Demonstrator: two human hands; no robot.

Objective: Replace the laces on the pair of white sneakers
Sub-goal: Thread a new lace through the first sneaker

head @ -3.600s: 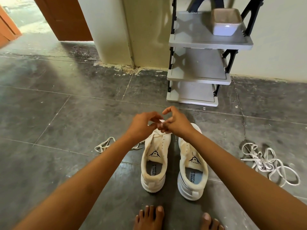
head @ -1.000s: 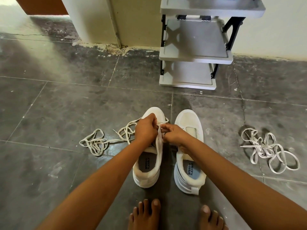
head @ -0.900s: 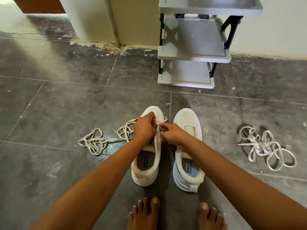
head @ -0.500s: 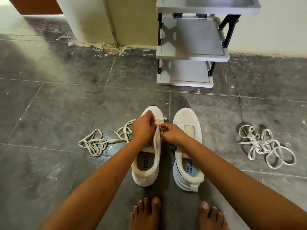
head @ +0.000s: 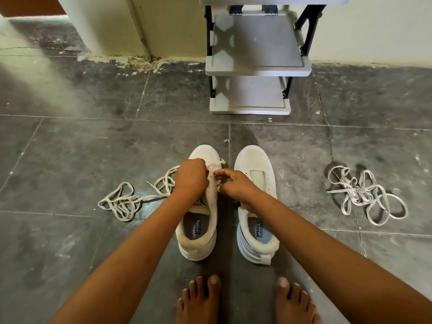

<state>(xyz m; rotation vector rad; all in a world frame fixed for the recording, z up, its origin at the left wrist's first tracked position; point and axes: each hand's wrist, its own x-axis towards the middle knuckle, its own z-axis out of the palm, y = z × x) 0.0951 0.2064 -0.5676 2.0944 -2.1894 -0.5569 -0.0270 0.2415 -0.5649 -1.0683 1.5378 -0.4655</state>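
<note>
Looking down from the head view, you have the left sneaker (head: 198, 232) and the right sneaker (head: 254, 164), both white, standing side by side on the dark tiled floor (head: 70, 148), toes pointing away from you and heels just ahead of your bare feet (head: 201, 298). A narrow gap separates the two shoes; the right sneaker's tongue is exposed. Your left hand (head: 191, 177) sits over the front of the left sneaker's eyelet area, its fingers (head: 202, 163) curled down around the eyelet flap; what lies under the palm is hidden. Your right hand (head: 236, 187) meets it from the other side, thumb and forefinger pressed together in a pinch on the edge of the same flap, whose row of small holes shows between the two hands. One cream lace (head: 121, 202) emerges from beneath the left hand and trails leftward across the floor into a loose tangle. Whether either grip also holds that lace cannot be told. A second lace (head: 364, 195) lies in a loose heap on the floor well to the right of the right sneaker, touching neither shoe. A grey shoe rack (head: 254, 43) with black uprights stands against the wall beyond the toes, well apart from both sneakers.
</note>
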